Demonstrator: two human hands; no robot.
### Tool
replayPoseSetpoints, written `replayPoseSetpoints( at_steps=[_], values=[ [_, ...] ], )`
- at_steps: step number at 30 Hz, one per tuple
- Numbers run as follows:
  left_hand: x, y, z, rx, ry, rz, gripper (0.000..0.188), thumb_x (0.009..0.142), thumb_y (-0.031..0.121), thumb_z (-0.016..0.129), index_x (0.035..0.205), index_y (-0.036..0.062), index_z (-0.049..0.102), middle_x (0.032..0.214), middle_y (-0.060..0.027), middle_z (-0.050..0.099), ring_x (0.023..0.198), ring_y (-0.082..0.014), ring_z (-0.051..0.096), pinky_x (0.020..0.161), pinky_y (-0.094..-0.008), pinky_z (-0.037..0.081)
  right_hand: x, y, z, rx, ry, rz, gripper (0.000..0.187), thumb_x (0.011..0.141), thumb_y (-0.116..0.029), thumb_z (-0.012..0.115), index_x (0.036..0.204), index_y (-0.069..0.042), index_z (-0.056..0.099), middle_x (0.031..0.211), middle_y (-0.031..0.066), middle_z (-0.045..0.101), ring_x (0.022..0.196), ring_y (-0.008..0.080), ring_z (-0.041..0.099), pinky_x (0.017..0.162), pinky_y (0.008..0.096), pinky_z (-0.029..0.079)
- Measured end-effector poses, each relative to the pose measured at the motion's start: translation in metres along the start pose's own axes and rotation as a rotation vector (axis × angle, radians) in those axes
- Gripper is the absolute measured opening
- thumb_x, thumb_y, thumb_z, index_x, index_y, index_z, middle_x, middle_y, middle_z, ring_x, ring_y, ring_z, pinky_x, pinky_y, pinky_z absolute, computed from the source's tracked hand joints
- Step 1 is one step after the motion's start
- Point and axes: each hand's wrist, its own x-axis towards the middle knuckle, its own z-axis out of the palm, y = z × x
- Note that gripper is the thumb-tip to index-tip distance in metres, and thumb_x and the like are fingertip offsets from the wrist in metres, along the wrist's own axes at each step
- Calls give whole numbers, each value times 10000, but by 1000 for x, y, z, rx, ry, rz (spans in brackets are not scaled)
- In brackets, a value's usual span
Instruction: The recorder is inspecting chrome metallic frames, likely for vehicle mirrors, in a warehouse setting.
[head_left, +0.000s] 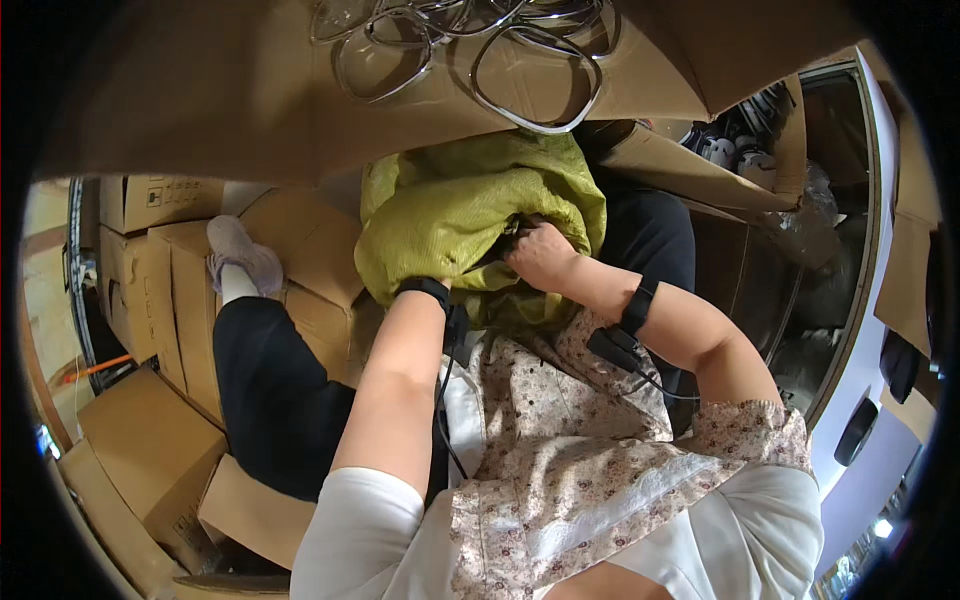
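A yellow-green woven sack (440, 215) lies bunched between my knees, its mouth folded open toward me. My left forearm (400, 370) reaches into it. The sack's folds cover the left hand, so its fingers are hidden. At the sack's opening, my right hand (543, 258) is closed with its knuckles up and its fingertips turned inward. Something dark shows beside those fingers, but I cannot make out what it is. Just beyond the sack, several shiny silver rounded frames or rings (536, 78) rest on a cardboard surface (640, 75).
A cardboard box (700, 165) at the far right holds several grey and black parts. Clear plastic wrap (815, 215) hangs by it. Closed cardboard boxes (150, 440) are stacked along the left. A pale panel edge (850, 330) runs down the right side.
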Motion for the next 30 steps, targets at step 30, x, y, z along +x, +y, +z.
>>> replayPoseSetpoints(
  at_steps=[30],
  values=[
    [-36,-36,-11,-520,28,-88,274,942,196,512,1161,55,596,1189,-105,622,1077,-240,595,889,-364,488,-22,0,-20,309,154,66,211,787,-145,556,860,-57,734,913,151,703,924,312,671,780,397,541]
  ],
)
